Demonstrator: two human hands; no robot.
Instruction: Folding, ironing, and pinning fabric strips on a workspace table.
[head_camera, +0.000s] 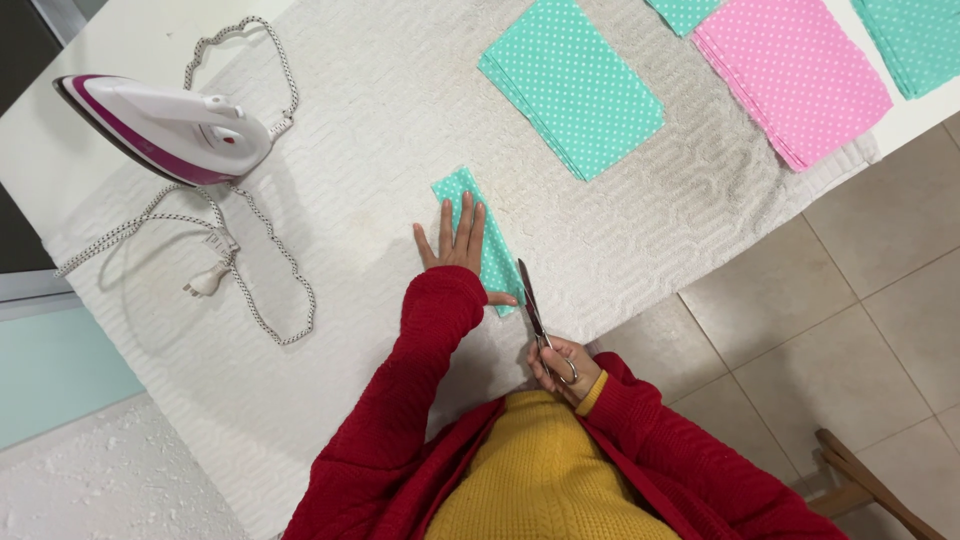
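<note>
Two hands are working at the near table edge. Right hand (562, 368), at 6 o'clock, is gripping the loops of the scissors (534, 308), fingers closed through the handles; the blades are lying almost together, tips pointing toward 12 o'clock beside the cloth.

Left hand (455, 240), fingers spread flat, is pressing down the small teal dotted strip (492, 262), which is lying near the frame's centre on the white quilted cover (400, 120); it is holding nothing, only pinning.

Risk, as a judgement: the thumb is sitting just beside the blades, so a hurried snip could nick it, and a shifting strip could give a crooked cut.

Farther off, an iron (170, 130) is standing at 10 o'clock, its cord (250, 290) lying loose and unplugged. At 12 to 2 o'clock a teal stack (572, 85) and a pink stack (795, 75) are waiting.
</note>
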